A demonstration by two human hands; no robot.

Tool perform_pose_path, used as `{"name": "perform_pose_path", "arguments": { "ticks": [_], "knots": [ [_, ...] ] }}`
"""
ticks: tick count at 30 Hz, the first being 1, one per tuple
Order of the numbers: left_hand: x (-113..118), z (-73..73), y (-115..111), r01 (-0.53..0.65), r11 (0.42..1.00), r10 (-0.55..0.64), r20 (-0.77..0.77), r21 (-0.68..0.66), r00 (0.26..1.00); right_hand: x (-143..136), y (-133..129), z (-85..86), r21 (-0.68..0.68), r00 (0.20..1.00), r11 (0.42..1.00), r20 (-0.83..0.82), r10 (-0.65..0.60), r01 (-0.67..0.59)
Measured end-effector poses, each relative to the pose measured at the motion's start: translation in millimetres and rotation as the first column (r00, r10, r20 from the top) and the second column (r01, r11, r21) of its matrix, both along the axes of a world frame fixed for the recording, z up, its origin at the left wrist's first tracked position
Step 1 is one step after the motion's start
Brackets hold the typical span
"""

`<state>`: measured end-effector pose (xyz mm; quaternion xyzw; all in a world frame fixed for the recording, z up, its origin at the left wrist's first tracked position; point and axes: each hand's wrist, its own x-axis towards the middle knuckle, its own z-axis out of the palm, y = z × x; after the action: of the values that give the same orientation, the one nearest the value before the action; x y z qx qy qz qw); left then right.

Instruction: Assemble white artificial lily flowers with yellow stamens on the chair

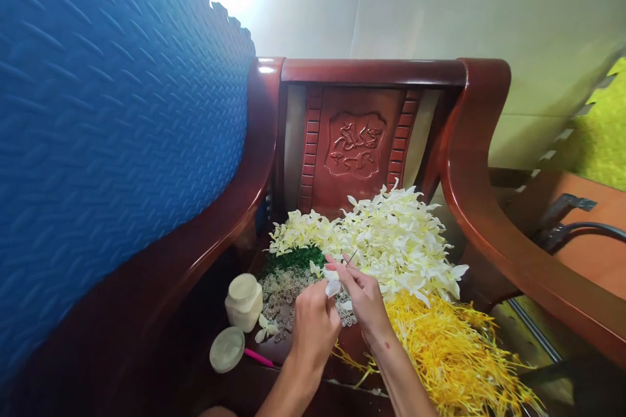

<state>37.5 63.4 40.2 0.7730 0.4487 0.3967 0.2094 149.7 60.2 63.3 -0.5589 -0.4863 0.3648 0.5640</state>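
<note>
Two bare hands meet above the seat of a carved wooden chair. The left hand (313, 322) is curled nearly into a fist, its thumb and forefinger closed on a small white flower (332, 283); the fingers of the right hand (364, 300) pinch the same bloom from above. A thin dark rod (351, 258) slants up by the right fingers (a needle, perhaps, though its tip is too small to read). The petals look soft and smooth, so too firm a squeeze could crease or tear them, and a slip of the rod could prick a fingertip.

Just beyond lie wiry, pale little rings (286, 287), scattered like loose curls, with dark green bits (296, 260) behind. These light pieces could mix or scatter if a wrist brushed through them. Past them rises a heap of white blossoms (396, 241), pointed and ruffled; its steep side might slide down onto the tangled yellow strands (445, 352), whose straggling ends could catch on the right forearm.

To the left stands a squat, cloudy jar (243, 306), and just beside it a round, translucent lid (227, 350) with a pink stick (259, 357) next to it. An elbow's nudge could tip the jar. Around everything curves the glossy red-brown chair (372, 71), and a ridged blue foam mat (122, 111) stands upright along the left.
</note>
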Motion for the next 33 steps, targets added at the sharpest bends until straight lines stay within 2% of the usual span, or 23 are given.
{"name": "perform_pose_path", "arguments": {
  "ticks": [5,10,13,17,21,25,33],
  "knots": [
    [-0.4,0.4,2.5,0.057,0.998,-0.057,-0.003,0.021,0.998,16.2,-9.2,3.6,-0.003,0.998,1.0,0.051,-0.031,0.031],
    [8.2,3.6,2.4,0.118,0.993,-0.118,0.044,0.007,0.992,26.4,-15.0,5.6,0.038,0.994,0.996,-0.079,-0.08,0.083],
    [9.8,3.3,2.3,0.116,0.993,-0.116,0.066,0.0,0.991,24.2,-13.2,4.4,0.094,0.992,0.989,-0.065,-0.106,0.112],
    [4.5,0.1,5.4,0.119,0.992,-0.119,0.012,0.032,0.993,20.7,-9.3,-1.2,0.152,0.988,0.977,-0.05,-0.146,0.152],
    [-0.4,-3.0,7.5,0.107,0.991,-0.104,-0.043,0.086,0.994,17.3,-8.7,-7.6,0.106,0.987,0.986,-0.114,-0.114,0.126],
    [-1.4,-5.2,6.3,0.095,0.987,-0.086,-0.069,0.129,0.994,12.1,-10.2,-8.9,0.058,0.992,0.993,-0.085,-0.094,0.099],
    [-0.5,-6.5,8.0,0.044,0.989,-0.046,0.01,0.142,0.999,5.1,-7.6,-4.3,0.067,0.996,0.994,-0.028,-0.08,0.082]
  ]
}}
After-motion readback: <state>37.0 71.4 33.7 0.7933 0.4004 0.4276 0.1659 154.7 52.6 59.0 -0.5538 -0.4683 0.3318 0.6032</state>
